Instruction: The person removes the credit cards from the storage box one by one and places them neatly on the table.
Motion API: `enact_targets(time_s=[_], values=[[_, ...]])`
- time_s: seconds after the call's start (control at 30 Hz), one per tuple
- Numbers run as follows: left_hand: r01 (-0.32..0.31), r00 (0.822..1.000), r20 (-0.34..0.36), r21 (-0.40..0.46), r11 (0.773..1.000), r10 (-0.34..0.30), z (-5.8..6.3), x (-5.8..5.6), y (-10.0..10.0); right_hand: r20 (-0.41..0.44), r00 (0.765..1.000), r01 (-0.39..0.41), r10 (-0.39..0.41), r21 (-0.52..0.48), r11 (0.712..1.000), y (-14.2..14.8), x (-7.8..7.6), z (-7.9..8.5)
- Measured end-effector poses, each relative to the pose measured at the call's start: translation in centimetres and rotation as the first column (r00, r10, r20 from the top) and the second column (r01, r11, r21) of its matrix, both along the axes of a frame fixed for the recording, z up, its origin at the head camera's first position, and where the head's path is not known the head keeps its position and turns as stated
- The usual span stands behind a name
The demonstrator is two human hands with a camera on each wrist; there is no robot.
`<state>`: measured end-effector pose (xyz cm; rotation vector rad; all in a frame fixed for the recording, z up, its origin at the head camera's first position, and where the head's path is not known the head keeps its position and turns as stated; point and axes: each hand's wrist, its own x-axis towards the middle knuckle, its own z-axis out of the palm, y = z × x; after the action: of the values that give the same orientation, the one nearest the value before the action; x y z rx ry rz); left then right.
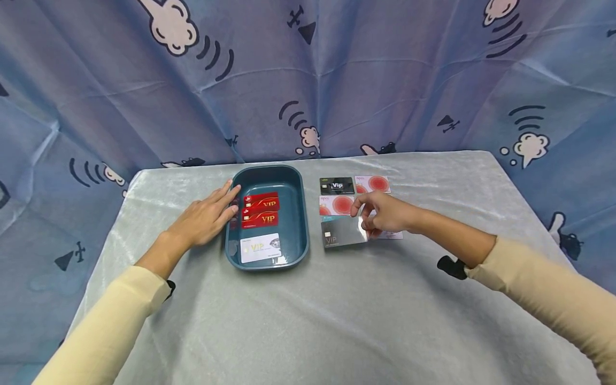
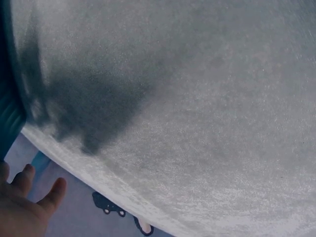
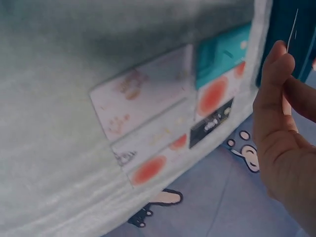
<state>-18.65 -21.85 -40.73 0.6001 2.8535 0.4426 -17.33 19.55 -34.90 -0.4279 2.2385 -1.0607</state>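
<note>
Your right hand (image 1: 382,212) pinches a grey VIP card (image 1: 343,233) by its right end and holds it above a teal card (image 3: 222,55) on the surface (image 1: 269,326). The grey card's long axis runs left to right across your head view, chip and lettering at the end toward the dark blue tray (image 1: 306,230); the right wrist view shows it edge-on. Your left hand (image 1: 204,219) lies with fingers extended over the tray's left rim. Red VIP cards (image 1: 260,219) lie inside.
</note>
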Motion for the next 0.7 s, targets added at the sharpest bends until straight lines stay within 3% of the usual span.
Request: enact_targets(time_s=[0.33,0.7], values=[[0.0,1.0,0.003,-0.005,1.0,0.0,0.1,0.1,0.0,0.036,0.999,0.015,-0.015,-0.014,1.0,0.3,0.9,-2.4],[0.0,1.0,-0.007,0.005,1.0,0.0,0.0,0.1,0.0,0.054,0.998,0.022,-0.022,-0.004,1.0,0.3,1.3,-3.8]])
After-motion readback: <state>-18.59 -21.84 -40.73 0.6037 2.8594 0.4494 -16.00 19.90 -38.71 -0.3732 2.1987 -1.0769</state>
